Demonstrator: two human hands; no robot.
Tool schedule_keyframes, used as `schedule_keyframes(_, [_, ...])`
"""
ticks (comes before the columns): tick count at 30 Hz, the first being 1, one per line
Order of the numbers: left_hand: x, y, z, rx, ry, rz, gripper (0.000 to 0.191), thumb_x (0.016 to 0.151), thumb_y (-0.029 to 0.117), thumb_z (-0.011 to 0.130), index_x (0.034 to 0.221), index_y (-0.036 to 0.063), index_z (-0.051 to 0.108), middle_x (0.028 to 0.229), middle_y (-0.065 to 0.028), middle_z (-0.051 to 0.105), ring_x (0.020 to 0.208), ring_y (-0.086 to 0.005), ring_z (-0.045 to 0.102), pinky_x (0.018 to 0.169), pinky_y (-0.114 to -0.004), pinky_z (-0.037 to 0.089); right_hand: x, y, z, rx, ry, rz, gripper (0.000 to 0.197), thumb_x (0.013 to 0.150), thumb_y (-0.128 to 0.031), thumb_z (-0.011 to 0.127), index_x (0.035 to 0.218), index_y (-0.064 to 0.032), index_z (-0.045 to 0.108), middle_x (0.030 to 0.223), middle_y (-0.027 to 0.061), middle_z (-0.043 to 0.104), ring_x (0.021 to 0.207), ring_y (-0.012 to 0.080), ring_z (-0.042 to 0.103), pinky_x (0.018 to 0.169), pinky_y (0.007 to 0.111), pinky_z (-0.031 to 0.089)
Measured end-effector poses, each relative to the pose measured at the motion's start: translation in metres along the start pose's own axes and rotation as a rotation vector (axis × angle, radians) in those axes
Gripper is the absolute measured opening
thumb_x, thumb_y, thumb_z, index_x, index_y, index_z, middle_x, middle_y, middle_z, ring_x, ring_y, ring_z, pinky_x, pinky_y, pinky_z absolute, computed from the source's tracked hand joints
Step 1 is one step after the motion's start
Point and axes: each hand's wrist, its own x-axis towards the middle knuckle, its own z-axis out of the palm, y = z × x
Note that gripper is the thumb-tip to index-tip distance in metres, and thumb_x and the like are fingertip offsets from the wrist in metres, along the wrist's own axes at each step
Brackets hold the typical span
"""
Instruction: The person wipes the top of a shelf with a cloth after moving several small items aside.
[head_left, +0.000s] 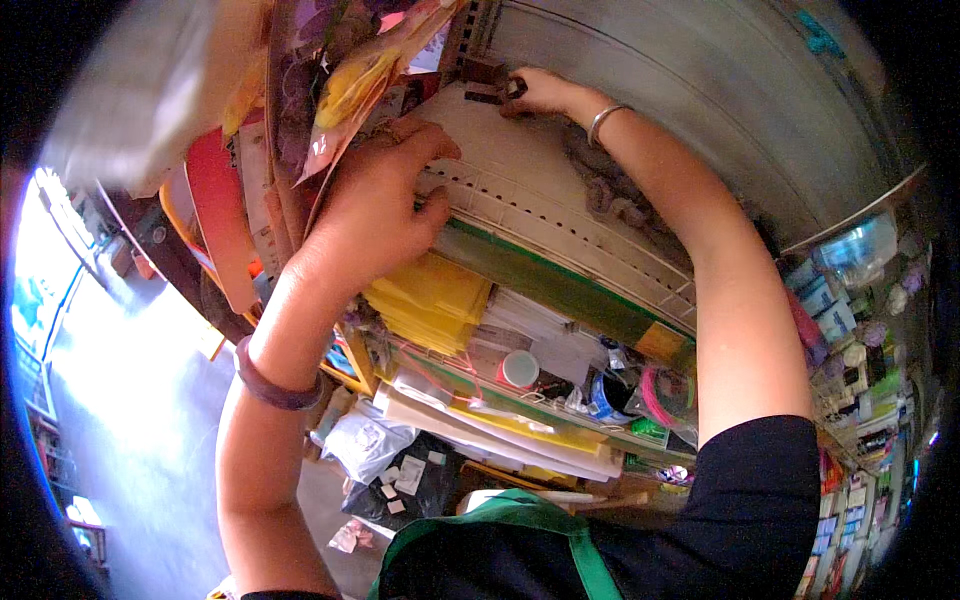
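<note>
A metal shelf (517, 142) with a perforated front edge spans the upper middle, before me. At its back left corner my right hand (536, 91) reaches in, fingers curled around a small dark object (516, 87) that I cannot identify. My left hand (382, 199) is at the shelf's front left, thumb and index finger apart; its other fingers are hidden beside clear plastic packaging (345, 97) with yellow contents. Whether these fingers grip the packaging does not show. Dark coiled items (600, 191) lie on the shelf under my right forearm.
Below are yellow envelopes (431, 296), a tub with a pale lid (520, 368) and a pink coil (656, 397) on a lower shelf. Rolled sheets (502, 442) lie beneath. White and black plastic bags (367, 442) sit near the floor. Packed shelves (855, 375) line the right.
</note>
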Motion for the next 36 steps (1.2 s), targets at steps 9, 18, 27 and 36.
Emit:
schedule_keyframes(9, [0.002, 0.0, -0.001, 0.051, -0.004, 0.025, 0.029, 0.063, 0.004, 0.058, 0.092, 0.0027, 0.053, 0.095, -0.0183, 0.053, 0.092, -0.0367, 0.051, 0.082, -0.041, 0.041, 0.048, 0.019, -0.027, -0.231, 0.151, 0.059, 0.052, 0.064, -0.038, 0.073, 0.094, 0.0024, 0.062, 0.089, 0.0162, 0.063, 0.084, 0.0274, 0.06, 0.077, 0.036, 0.046])
schedule_keyframes(18, [0.002, -0.001, 0.003, 0.045, 0.043, 0.067, 0.029, 0.063, 0.004, 0.058, 0.092, 0.0016, 0.053, 0.095, -0.0173, 0.052, 0.095, -0.0353, 0.05, 0.085, -0.041, 0.039, 0.079, -0.013, -0.041, -0.663, 0.077, 0.05, 0.049, 0.06, -0.044, 0.068, 0.082, -0.0008, 0.066, 0.09, 0.0182, 0.063, 0.082, 0.0322, 0.06, 0.075, 0.04, 0.048])
schedule_keyframes(27, [0.001, -0.002, 0.004, 0.108, 0.042, 0.063, 0.03, 0.062, 0.005, 0.058, 0.092, 0.0013, 0.053, 0.095, -0.017, 0.052, 0.094, -0.0351, 0.05, 0.085, -0.04, 0.039, 0.074, 0.019, -0.023, -0.504, 0.091, 0.085, 0.052, 0.059, -0.032, 0.075, 0.093, 0.0041, 0.061, 0.094, 0.0192, 0.062, 0.087, 0.0316, 0.059, 0.079, 0.037, 0.046])
schedule_keyframes(36, [-0.001, -0.002, 0.001, 0.059, 0.033, 0.044, 0.031, 0.062, 0.005, 0.057, 0.093, 0.0013, 0.053, 0.093, -0.0164, 0.052, 0.092, -0.0352, 0.05, 0.083, -0.041, 0.039, 0.045, 0.001, -0.056, -0.412, 0.046, 0.136, 0.052, 0.059, -0.034, 0.07, 0.09, 0.0059, 0.061, 0.092, 0.0227, 0.061, 0.085, 0.0323, 0.06, 0.076, 0.039, 0.048])
